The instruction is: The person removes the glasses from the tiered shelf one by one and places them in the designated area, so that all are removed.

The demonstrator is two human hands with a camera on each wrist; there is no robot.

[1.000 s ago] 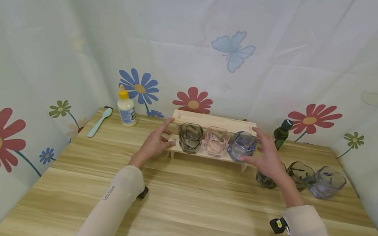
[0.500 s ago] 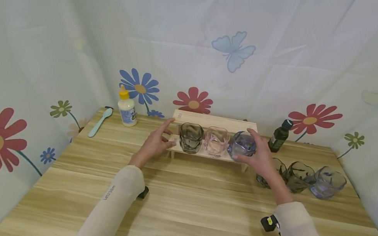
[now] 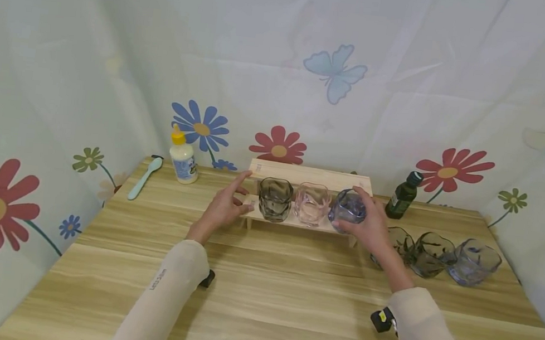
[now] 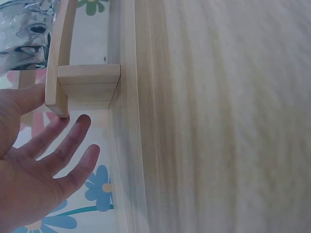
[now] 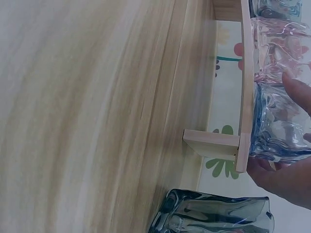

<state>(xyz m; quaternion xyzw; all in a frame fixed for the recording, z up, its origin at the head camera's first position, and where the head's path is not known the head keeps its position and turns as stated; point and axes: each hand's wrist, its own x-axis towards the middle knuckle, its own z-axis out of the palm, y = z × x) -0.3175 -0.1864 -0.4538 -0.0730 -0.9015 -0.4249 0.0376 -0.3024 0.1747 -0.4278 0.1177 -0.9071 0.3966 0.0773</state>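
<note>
- Right hand (image 3: pixel 371 221) – grasping the blue glass (image 3: pixel 346 205), thumb on the near side, fingers round the right and back.
- Blue glass: on the lower shelf of the wooden rack (image 3: pixel 310 175), right end of the row. Upright; right wrist view has its base against the board.
- Left hand (image 3: pixel 222 203) – no clench, fingers mostly straight, at the rack's left end. Index at the upper shelf, thumb at the lower. Probably steadying.
- Same lower shelf, left to right: grey glass (image 3: pixel 275 199), pink glass (image 3: pixel 312 204), then the blue. 3 in all, upright.
- Blue and pink sit just beside each other; can't tell for sure if they touch, clear walls blur together.
- Table (image 3: pixel 263 298), right side: 2 dark glasses (image 3: pixel 429 256) plus 1 pale blue glass (image 3: pixel 474 263), in a row; leftmost partly behind the right wrist.
- Step in hand, my read: seating or straightening glass 3 of the shelf row.
- Next move likely calls for checking the base is flat, then loosening the right fingers without nudging the pink – left hand keeping the rack steady.
</note>
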